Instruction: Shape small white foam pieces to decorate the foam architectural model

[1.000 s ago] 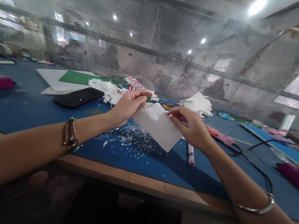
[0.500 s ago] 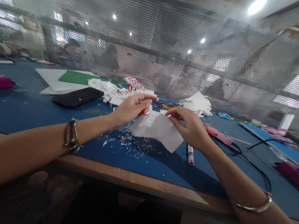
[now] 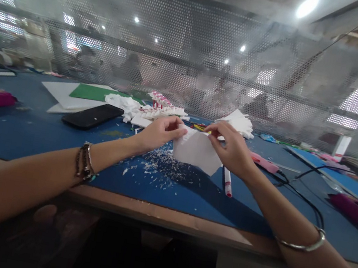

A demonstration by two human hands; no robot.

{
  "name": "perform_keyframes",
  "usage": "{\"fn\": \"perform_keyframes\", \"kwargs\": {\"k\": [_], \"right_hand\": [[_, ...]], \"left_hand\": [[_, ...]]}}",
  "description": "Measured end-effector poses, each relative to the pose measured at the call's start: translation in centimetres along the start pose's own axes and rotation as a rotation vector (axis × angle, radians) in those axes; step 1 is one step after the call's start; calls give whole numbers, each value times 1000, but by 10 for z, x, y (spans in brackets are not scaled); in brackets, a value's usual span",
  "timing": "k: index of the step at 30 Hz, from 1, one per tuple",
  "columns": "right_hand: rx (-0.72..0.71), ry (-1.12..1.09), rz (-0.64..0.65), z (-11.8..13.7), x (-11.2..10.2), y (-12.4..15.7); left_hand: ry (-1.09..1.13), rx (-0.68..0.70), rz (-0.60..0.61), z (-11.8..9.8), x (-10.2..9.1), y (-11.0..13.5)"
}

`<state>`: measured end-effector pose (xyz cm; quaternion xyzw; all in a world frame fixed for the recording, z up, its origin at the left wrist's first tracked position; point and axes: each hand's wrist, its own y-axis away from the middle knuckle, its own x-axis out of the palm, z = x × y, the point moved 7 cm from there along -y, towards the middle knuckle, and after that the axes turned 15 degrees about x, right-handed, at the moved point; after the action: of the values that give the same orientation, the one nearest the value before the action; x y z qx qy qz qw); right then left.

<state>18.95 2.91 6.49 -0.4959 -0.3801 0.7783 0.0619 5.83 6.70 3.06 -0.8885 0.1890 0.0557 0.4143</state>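
Left hand (image 3: 161, 133): a second ago fingers stretched out straight over the upper edge of the white sheet (image 3: 195, 152); now curled in, thumb tip pressed at its upper left corner. Sheet's left edge has shifted rightward, lowest corner up a little. Bunched white patch near its top gone from sight; small creases there now, beside the thumb. More shavings (image 3: 155, 160) exposed left of it.

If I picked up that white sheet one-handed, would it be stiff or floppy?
The white sheet would probably flop: its lower edge curves. It seems light, hanging from pinches by the left hand and right hand. It may crease easily: its upper left looks wrinkled.
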Motion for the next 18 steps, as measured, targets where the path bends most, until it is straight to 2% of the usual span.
{"fn": "perform_keyframes", "kwargs": {"k": [3,6,8,12,16,18], "right_hand": [[-43,-9,-63,12,-3,5],[-105,-65,44,26,6,9],[-130,-95,92,31,10,11],[-96,-27,-27,27,4,10],[-47,86,-109,24,0,11],[-71,94,-98,25,1,12]], "left_hand": [[-106,128,71,-12,6,0],[-136,223,103,-22,12,3],[-121,235,106,-25,14,5],[-117,227,133,-25,15,5],[-315,283,83,-28,7,3],[-407,354,122,-33,7,2]]}}
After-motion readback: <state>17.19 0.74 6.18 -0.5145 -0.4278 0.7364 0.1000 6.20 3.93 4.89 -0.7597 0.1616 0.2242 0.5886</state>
